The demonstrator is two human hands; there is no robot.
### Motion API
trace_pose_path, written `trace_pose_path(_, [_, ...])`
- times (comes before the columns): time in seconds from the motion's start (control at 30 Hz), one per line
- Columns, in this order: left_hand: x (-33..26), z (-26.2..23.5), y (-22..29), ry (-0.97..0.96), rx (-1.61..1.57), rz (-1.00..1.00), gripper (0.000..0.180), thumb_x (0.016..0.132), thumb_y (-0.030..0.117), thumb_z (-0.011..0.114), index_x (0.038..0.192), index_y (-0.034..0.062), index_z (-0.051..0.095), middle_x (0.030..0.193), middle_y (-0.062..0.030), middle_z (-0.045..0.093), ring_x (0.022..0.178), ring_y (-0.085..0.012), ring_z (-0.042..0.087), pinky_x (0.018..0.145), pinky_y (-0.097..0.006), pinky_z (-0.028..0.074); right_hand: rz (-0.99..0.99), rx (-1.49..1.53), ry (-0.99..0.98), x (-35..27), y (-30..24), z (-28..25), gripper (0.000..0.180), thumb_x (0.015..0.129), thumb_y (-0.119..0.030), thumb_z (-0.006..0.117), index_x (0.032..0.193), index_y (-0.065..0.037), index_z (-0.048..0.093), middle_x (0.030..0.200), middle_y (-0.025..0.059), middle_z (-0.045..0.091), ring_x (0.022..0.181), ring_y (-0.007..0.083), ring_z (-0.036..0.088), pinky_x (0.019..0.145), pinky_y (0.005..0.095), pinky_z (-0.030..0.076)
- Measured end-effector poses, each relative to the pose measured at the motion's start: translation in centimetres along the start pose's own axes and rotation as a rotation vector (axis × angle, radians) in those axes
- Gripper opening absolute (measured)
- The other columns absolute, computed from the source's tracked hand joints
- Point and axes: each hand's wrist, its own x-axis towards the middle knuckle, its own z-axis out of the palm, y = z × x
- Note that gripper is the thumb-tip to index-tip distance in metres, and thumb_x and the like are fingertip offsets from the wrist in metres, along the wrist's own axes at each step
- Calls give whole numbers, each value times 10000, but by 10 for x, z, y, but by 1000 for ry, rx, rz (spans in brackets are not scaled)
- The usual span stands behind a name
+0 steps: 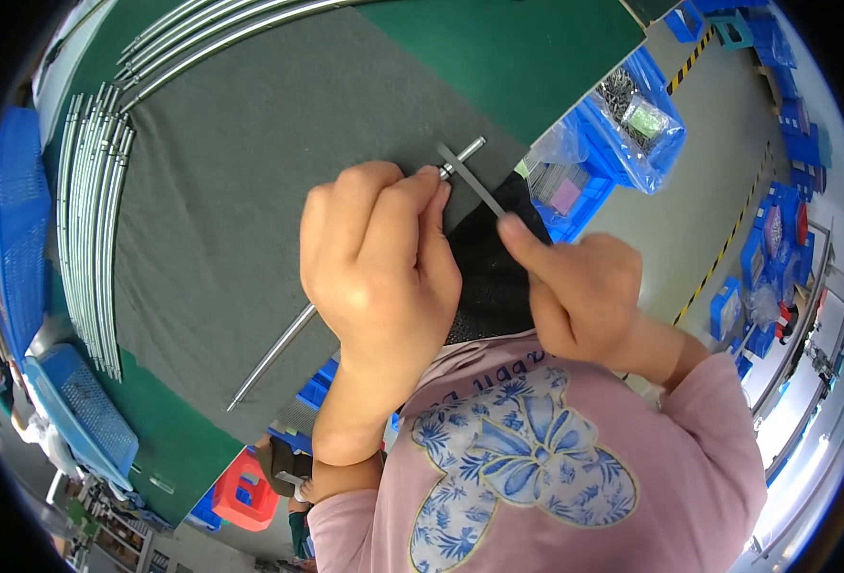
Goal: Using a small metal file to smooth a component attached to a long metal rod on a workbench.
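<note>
Silver metal rods (94, 239) lie near the green bench's (508, 57) left edge. By its front edge, your left hand (374, 253) grips one thin silver rod (274, 357); your right hand (584, 286) pinches a flat grey strip (474, 182) across it. A loose pinch could let the strip slip.

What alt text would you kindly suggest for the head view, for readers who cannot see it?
A person's left hand holds a metal rod while the right hand holds a flat grey strip across it near one end. More rods lie on a green table partly covered by grey cloth, with blue bins alongside.
</note>
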Motion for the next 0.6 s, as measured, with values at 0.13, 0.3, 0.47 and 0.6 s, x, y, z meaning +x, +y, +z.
trace_pose_path(0.13, [2,-1,0,-1,-6,-9,166,639,-45,710,769,23,632,754,-77,556,628,-245,496,542,-336,406,-39,-55,30,21,-2,5,526,655,54,554,1173,-6,625,572,18,488,413,170,394,423,320,283])
trace_pose_path(0.3, [1,2,-1,-11,-4,13,167,635,-46,713,764,19,630,756,-78,560,629,-245,498,543,-335,408,-25,-94,-26,4,-1,-3,536,669,48,564,1198,-22,612,557,16,484,409,173,400,419,317,303])
trace_pose_path(0.47, [1,0,0,17,-12,4,176,629,-51,715,766,20,631,754,-76,560,630,-242,499,543,-331,409,-15,-115,16,23,-6,8,514,676,33,562,1183,-30,621,547,17,476,394,177,391,408,317,296])
trace_pose_path(0.6, [0,0,1,-8,0,-17,174,630,-49,717,766,20,632,755,-75,559,631,-240,497,541,-330,408,-11,-64,-59,7,-1,-10,523,670,45,557,1186,-19,617,539,21,468,397,183,407,413,332,302])
